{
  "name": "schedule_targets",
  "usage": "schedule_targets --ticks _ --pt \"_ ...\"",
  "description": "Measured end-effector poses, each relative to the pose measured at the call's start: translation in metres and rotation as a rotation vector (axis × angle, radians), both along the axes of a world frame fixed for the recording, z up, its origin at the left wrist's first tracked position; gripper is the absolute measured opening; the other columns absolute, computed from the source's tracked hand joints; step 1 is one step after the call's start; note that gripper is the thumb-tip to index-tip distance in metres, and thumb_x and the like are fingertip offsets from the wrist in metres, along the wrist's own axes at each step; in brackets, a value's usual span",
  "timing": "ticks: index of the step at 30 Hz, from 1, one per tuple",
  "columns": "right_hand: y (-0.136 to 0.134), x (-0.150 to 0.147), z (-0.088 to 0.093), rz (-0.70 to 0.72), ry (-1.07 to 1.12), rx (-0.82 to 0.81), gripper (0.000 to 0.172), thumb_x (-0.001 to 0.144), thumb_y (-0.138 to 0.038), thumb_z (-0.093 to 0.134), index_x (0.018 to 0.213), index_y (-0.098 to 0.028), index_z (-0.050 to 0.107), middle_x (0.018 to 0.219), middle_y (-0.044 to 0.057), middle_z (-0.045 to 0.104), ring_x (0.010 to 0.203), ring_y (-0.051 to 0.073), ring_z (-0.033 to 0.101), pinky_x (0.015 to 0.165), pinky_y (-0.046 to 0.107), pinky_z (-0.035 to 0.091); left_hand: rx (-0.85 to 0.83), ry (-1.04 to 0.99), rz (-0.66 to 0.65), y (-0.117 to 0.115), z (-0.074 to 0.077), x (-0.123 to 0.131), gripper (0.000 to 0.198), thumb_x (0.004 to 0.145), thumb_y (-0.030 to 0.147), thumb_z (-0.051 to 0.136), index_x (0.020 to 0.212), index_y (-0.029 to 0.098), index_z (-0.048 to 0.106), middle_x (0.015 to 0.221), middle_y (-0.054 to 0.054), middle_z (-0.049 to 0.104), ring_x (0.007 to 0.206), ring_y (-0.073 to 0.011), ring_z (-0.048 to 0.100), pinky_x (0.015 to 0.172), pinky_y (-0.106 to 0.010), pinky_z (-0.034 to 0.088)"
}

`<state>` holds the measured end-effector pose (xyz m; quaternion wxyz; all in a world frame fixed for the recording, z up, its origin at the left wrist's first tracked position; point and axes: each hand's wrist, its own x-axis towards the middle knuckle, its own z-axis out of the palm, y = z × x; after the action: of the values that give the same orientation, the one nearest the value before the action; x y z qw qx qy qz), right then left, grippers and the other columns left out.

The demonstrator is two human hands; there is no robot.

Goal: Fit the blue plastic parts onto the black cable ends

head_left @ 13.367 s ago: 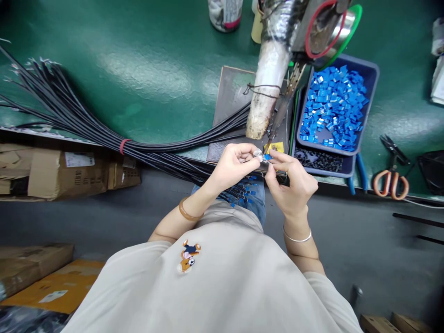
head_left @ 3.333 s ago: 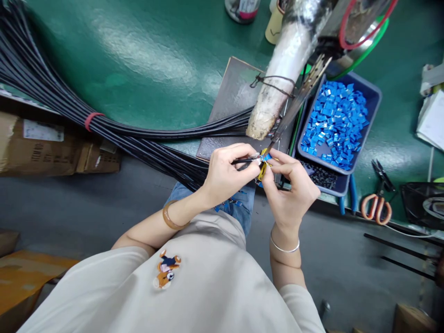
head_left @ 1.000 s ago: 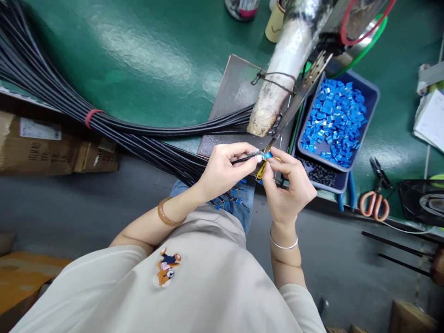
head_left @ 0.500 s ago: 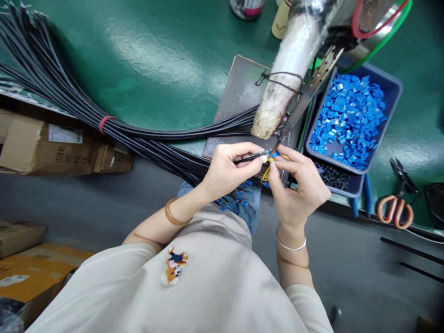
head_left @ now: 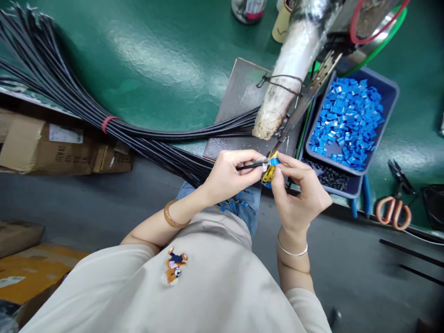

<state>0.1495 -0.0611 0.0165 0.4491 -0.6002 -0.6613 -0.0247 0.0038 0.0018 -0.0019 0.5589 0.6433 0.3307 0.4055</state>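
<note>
between the pinching hands (head_left: 231,179) (head_left: 302,185) lie left-held black cable (head_left: 250,165) and right-held blue connector (head_left: 274,161).

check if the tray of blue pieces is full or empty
Partly full: blue pieces cover most of the tray, leaving some bottom bare.

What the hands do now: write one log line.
left hand: holds black cable | right hand: touches blue plug at cable's end | left: cable bundle | right: tray of blue pieces
</note>
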Motion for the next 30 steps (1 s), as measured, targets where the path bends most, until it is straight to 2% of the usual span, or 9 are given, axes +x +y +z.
schedule_targets --ticks 3,5,10,13,17,21,24,27,30 --pt "-0.011 0.002 0.005 -0.043 0.251 -0.005 0.014 0.085 -0.012 0.063 0.095 -0.022 0.061 0.093 0.000 0.075 0.067 0.013 0.072 0.054 0.024 0.055 0.078 0.030 -0.111 0.000 0.002 -0.007 0.016 0.074 0.009 0.062 0.085 0.010 0.074 0.076 -0.003 0.068 0.057 -0.0041 0.050 0.050 -0.013 0.038" --pt "-0.019 0.003 0.010 -0.051 0.294 -0.005 0.015 0.086 -0.012 0.062 0.095 -0.024 0.063 0.081 -0.004 0.072 0.052 0.009 0.064 0.045 0.021 0.047 0.051 0.044 -0.160 -0.001 0.002 -0.011 0.019 0.072 0.007 0.062 0.086 0.010 0.074 0.071 -0.002 0.066 0.053 -0.0031 0.045 0.047 -0.013 0.036" --pt "-0.025 0.003 0.014 0.030 -0.273 -0.117 0.022 0.083 -0.014 0.070 0.102 -0.023 0.067 0.063 -0.007 0.065 0.047 0.005 0.052 0.050 0.020 0.040 -0.022 0.018 -0.193 -0.002 0.000 -0.014 0.017 0.071 0.008 0.062 0.084 0.008 0.072 0.066 0.000 0.063 0.051 -0.0024 0.042 0.047 -0.012 0.036" --pt "-0.022 0.001 0.010 0.051 -0.348 -0.130 0.013 0.084 -0.016 0.070 0.095 -0.020 0.065 0.060 -0.007 0.061 0.046 0.003 0.049 0.051 0.020 0.037 -0.041 -0.015 -0.191 -0.003 -0.001 -0.013 0.019 0.070 0.006 0.061 0.086 0.008 0.071 0.067 0.000 0.062 0.051 -0.0023 0.041 0.047 -0.012 0.036" --pt "-0.021 0.000 0.007 0.090 -0.016 -0.289 0.006 0.086 -0.018 0.066 0.088 -0.020 0.061 0.056 -0.010 0.052 0.042 0.002 0.043 0.045 0.018 0.033 -0.052 -0.055 -0.205 -0.004 0.000 -0.017 0.022 0.071 0.009 0.063 0.091 0.008 0.072 0.070 -0.001 0.061 0.053 -0.0032 0.042 0.046 -0.013 0.035" --pt "-0.020 -0.001 0.006 0.153 0.362 -0.461 0.005 0.087 -0.023 0.065 0.082 -0.021 0.064 0.057 -0.008 0.053 0.044 0.004 0.047 0.041 0.018 0.033 -0.047 -0.092 -0.255 -0.003 0.000 -0.021 0.015 0.079 0.016 0.065 0.087 0.009 0.074 0.075 -0.004 0.064 0.060 -0.0050 0.050 0.051 -0.013 0.040" --pt "-0.017 -0.002 0.004 0.042 0.381 -0.240 0.004 0.086 -0.023 0.066 0.086 -0.021 0.069 0.062 -0.005 0.060 0.046 0.005 0.050 0.042 0.019 0.035 -0.173 -0.133 -0.214 -0.003 -0.001 -0.021 0.016 0.081 0.021 0.065 0.088 0.010 0.075 0.074 -0.004 0.066 0.061 -0.0064 0.053 0.054 -0.015 0.044" --pt "-0.015 -0.001 0.003 -0.007 0.468 0.072 0.016 0.090 -0.020 0.059 0.104 -0.023 0.066 0.064 -0.005 0.063 0.042 0.004 0.051 0.037 0.017 0.033 -0.307 -0.143 -0.162 -0.002 -0.002 -0.016 0.019 0.080 0.027 0.070 0.085 0.010 0.074 0.066 -0.001 0.062 0.055 -0.0047 0.047 0.049 -0.015 0.038" --pt "-0.014 0.000 -0.001 -0.032 0.471 0.191 0.025 0.092 -0.013 0.054 0.114 -0.025 0.057 0.081 -0.004 0.073 0.048 0.007 0.062 0.039 0.017 0.044 -0.331 -0.151 -0.134 -0.001 -0.001 -0.011 0.016 0.078 0.026 0.071 0.081 0.010 0.074 0.064 0.000 0.060 0.054 -0.0039 0.045 0.048 -0.015 0.034"
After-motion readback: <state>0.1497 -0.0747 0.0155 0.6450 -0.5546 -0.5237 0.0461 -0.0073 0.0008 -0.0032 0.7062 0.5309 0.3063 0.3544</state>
